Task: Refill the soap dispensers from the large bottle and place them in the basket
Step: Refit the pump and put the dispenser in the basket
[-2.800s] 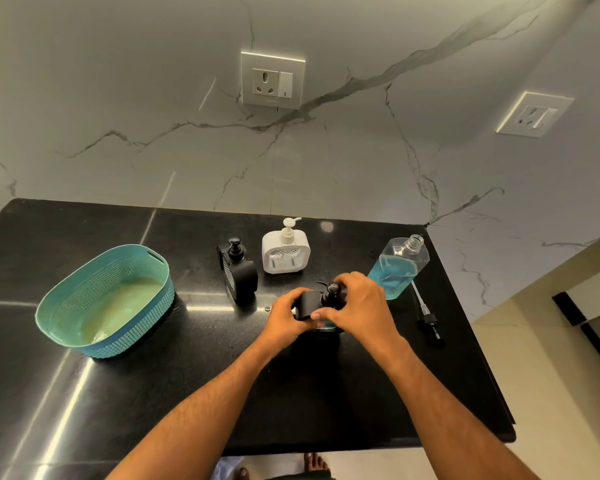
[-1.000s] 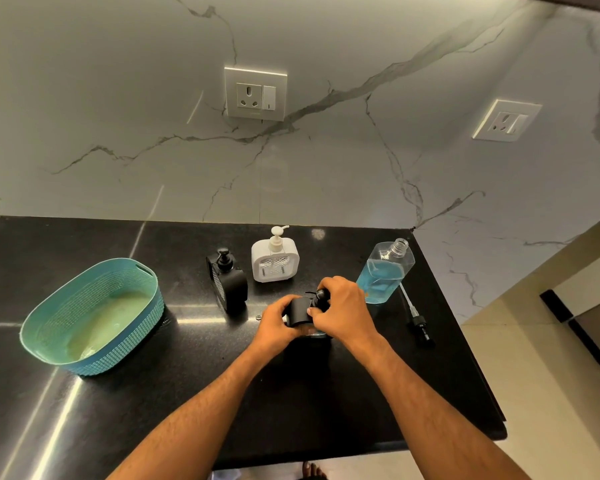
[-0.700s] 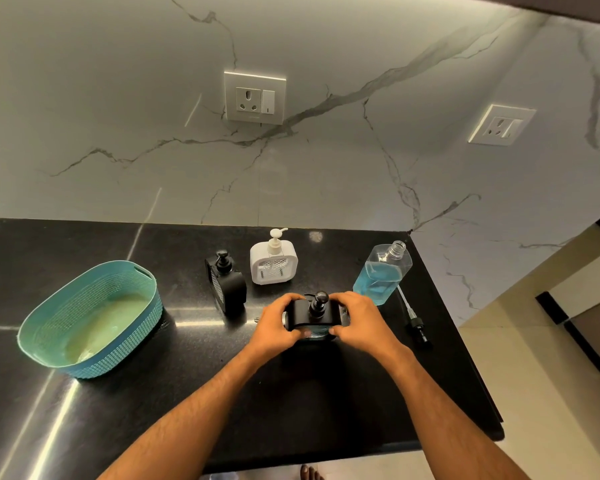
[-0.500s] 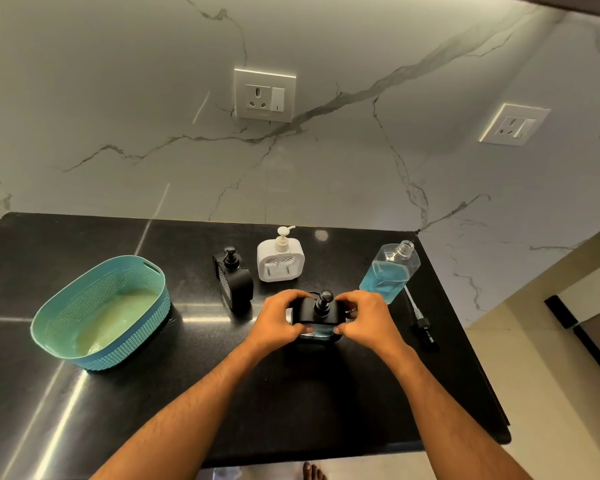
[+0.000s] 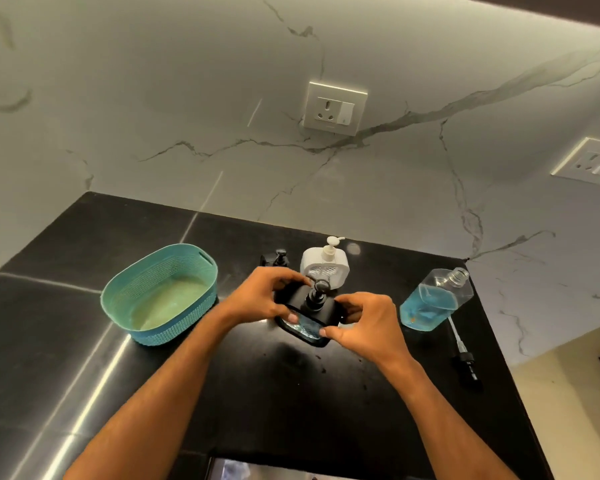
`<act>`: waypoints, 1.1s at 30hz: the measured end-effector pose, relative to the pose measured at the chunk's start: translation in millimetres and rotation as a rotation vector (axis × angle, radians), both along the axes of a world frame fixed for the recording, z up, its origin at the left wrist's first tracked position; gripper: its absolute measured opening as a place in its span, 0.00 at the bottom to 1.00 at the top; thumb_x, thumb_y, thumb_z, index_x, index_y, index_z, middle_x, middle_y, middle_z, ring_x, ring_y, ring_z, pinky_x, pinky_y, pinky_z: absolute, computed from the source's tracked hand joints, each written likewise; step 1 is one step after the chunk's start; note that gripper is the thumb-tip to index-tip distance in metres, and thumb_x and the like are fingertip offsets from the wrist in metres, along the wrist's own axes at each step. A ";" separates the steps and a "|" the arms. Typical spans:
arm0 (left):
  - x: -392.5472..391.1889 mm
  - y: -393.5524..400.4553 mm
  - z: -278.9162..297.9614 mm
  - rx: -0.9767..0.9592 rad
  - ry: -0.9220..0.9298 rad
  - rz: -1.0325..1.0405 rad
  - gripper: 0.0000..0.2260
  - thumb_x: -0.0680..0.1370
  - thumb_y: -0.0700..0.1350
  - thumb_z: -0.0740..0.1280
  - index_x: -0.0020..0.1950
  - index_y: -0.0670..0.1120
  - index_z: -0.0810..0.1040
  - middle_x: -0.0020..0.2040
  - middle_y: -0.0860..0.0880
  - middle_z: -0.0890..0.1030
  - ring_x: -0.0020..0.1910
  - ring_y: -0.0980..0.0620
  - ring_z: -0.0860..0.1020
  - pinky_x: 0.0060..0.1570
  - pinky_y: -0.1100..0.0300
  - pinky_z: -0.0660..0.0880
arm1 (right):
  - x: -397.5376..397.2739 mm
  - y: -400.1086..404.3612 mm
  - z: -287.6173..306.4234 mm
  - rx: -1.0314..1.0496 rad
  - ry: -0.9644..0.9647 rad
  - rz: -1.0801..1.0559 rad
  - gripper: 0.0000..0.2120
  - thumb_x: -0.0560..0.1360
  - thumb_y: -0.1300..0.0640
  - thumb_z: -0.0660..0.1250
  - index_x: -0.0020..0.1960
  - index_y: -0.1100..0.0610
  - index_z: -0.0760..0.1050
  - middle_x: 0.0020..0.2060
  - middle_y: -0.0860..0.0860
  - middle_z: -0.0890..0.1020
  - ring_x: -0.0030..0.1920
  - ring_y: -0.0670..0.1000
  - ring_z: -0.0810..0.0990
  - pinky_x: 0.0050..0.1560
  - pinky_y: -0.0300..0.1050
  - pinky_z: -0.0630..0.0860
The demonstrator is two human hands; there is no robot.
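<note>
A black soap dispenser [image 5: 310, 315] with a pump head and blue liquid showing in its front window is lifted off the black counter [image 5: 291, 410], tilted toward me. My left hand [image 5: 264, 299] grips its left side and my right hand [image 5: 364, 323] grips its right side. The teal basket [image 5: 160, 292] stands to the left with nothing in it. The large clear bottle [image 5: 433, 299], cap off and partly full of blue soap, stands to the right. Behind are a white dispenser [image 5: 326, 266] and a second black dispenser [image 5: 279, 259], partly hidden by my left hand.
The bottle's pump with its long tube [image 5: 463, 358] lies on the counter near the right edge. A marble wall with two sockets [image 5: 335, 107] rises behind. The counter's front edge runs close below my forearms.
The right hand left the pump head and moved to the dispenser's right side. Both hands then lifted the dispenser off the counter, tilting it toward me.
</note>
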State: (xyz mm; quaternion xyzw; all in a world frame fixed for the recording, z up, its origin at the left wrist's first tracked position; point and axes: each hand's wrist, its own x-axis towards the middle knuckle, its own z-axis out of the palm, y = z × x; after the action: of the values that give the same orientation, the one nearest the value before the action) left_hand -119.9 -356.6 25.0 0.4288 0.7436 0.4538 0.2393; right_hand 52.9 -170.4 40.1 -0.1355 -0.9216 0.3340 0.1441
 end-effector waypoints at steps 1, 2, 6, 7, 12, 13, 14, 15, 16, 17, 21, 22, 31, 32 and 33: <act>-5.7 -11.5 8.3 0.017 -0.004 0.008 0.31 0.65 0.32 0.82 0.65 0.49 0.80 0.59 0.55 0.82 0.60 0.66 0.80 0.61 0.69 0.76 | -7.1 -9.4 5.9 -0.004 0.030 0.024 0.23 0.59 0.51 0.84 0.53 0.52 0.86 0.39 0.38 0.83 0.43 0.40 0.84 0.42 0.34 0.81; -11.4 -21.9 15.9 0.039 -0.014 0.018 0.31 0.65 0.30 0.82 0.65 0.46 0.81 0.59 0.53 0.83 0.61 0.64 0.81 0.61 0.69 0.76 | -13.9 -18.2 11.6 -0.012 0.057 0.045 0.22 0.60 0.52 0.84 0.52 0.52 0.86 0.39 0.37 0.82 0.44 0.39 0.84 0.42 0.32 0.81; -37.5 -71.3 41.2 0.120 -0.042 0.103 0.31 0.66 0.27 0.79 0.67 0.41 0.80 0.63 0.47 0.83 0.65 0.53 0.81 0.65 0.61 0.78 | -50.3 -55.6 28.7 -0.036 0.150 0.103 0.18 0.60 0.52 0.84 0.49 0.51 0.87 0.40 0.43 0.86 0.40 0.41 0.85 0.40 0.39 0.83; -43.8 -81.7 45.3 0.137 -0.041 0.123 0.31 0.66 0.27 0.79 0.68 0.42 0.80 0.63 0.47 0.83 0.65 0.52 0.81 0.65 0.60 0.78 | -59.5 -64.0 32.4 -0.034 0.174 0.107 0.18 0.61 0.52 0.84 0.49 0.51 0.87 0.39 0.43 0.86 0.39 0.42 0.85 0.39 0.41 0.83; -68.3 -129.1 56.4 0.230 -0.027 0.304 0.29 0.68 0.25 0.76 0.67 0.41 0.80 0.63 0.48 0.84 0.65 0.53 0.81 0.62 0.62 0.79 | -108.4 -108.3 43.3 -0.008 0.243 0.130 0.17 0.61 0.47 0.83 0.48 0.50 0.87 0.38 0.44 0.87 0.37 0.42 0.84 0.37 0.45 0.84; -72.6 -136.4 55.2 0.249 -0.031 0.361 0.28 0.68 0.25 0.76 0.67 0.40 0.81 0.62 0.47 0.84 0.64 0.53 0.82 0.62 0.61 0.79 | -117.8 -116.6 43.1 -0.001 0.248 0.124 0.17 0.61 0.45 0.83 0.47 0.50 0.87 0.37 0.43 0.86 0.36 0.42 0.84 0.37 0.45 0.83; -76.0 -142.5 53.2 0.263 -0.030 0.424 0.27 0.69 0.26 0.76 0.66 0.40 0.81 0.61 0.47 0.85 0.63 0.53 0.83 0.62 0.60 0.80 | -126.2 -124.5 42.3 0.005 0.253 0.117 0.17 0.61 0.44 0.82 0.46 0.50 0.87 0.37 0.43 0.86 0.35 0.41 0.83 0.37 0.44 0.83; -79.2 -148.0 50.0 0.272 -0.022 0.493 0.26 0.69 0.27 0.77 0.65 0.40 0.82 0.60 0.47 0.85 0.61 0.54 0.83 0.62 0.60 0.80 | -134.3 -132.6 41.4 0.012 0.255 0.109 0.17 0.61 0.43 0.82 0.46 0.50 0.87 0.36 0.43 0.86 0.35 0.41 0.83 0.36 0.44 0.83; -82.0 -152.2 46.2 0.277 -0.007 0.561 0.25 0.68 0.28 0.78 0.64 0.40 0.83 0.58 0.47 0.86 0.60 0.54 0.84 0.62 0.59 0.80 | -141.8 -140.0 40.1 0.022 0.258 0.103 0.16 0.62 0.43 0.82 0.45 0.50 0.87 0.35 0.43 0.86 0.34 0.41 0.83 0.36 0.43 0.82; -84.0 -154.6 41.6 0.278 0.006 0.622 0.24 0.69 0.28 0.78 0.63 0.41 0.84 0.57 0.47 0.86 0.58 0.55 0.84 0.60 0.60 0.81 | -148.5 -145.9 38.1 0.032 0.258 0.098 0.16 0.62 0.44 0.82 0.44 0.50 0.86 0.35 0.43 0.85 0.34 0.41 0.82 0.36 0.43 0.82; -90.1 -158.9 18.1 0.278 0.038 0.838 0.20 0.70 0.30 0.79 0.60 0.42 0.86 0.52 0.47 0.87 0.49 0.60 0.85 0.52 0.69 0.81 | -173.4 -165.2 27.3 0.067 0.217 0.094 0.14 0.62 0.44 0.82 0.42 0.51 0.86 0.32 0.43 0.84 0.32 0.41 0.81 0.35 0.41 0.81; -91.5 -157.5 11.4 0.277 0.041 0.869 0.19 0.70 0.30 0.78 0.60 0.41 0.86 0.52 0.47 0.87 0.49 0.61 0.84 0.52 0.70 0.80 | -177.9 -167.3 23.3 0.070 0.198 0.090 0.14 0.62 0.44 0.81 0.42 0.51 0.85 0.32 0.43 0.84 0.32 0.41 0.81 0.35 0.40 0.80; -99.0 -147.4 -45.9 0.214 -0.017 0.963 0.21 0.71 0.30 0.77 0.63 0.42 0.84 0.55 0.48 0.87 0.54 0.56 0.84 0.63 0.59 0.79 | -199.9 -173.9 -16.8 0.125 0.005 0.062 0.16 0.61 0.42 0.80 0.36 0.53 0.84 0.26 0.44 0.79 0.28 0.42 0.77 0.30 0.36 0.70; -98.2 -145.5 -49.5 0.207 -0.016 0.967 0.21 0.71 0.30 0.77 0.63 0.42 0.84 0.55 0.48 0.87 0.54 0.56 0.84 0.63 0.58 0.79 | -200.5 -173.7 -20.0 0.127 -0.009 0.061 0.16 0.61 0.42 0.80 0.37 0.53 0.85 0.26 0.43 0.79 0.28 0.42 0.77 0.29 0.34 0.68; -98.0 -143.7 -53.1 0.199 -0.016 0.966 0.21 0.71 0.30 0.77 0.63 0.42 0.85 0.55 0.48 0.87 0.54 0.56 0.84 0.63 0.58 0.79 | -201.5 -173.8 -23.5 0.132 -0.026 0.060 0.16 0.61 0.41 0.80 0.38 0.52 0.85 0.27 0.43 0.79 0.28 0.41 0.76 0.29 0.32 0.66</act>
State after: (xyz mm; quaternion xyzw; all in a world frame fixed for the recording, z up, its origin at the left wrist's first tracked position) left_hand -217.9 -500.3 -28.1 0.0521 0.8087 0.5849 -0.0351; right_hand -148.6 -344.2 16.7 -0.1021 -0.9471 0.2748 0.1307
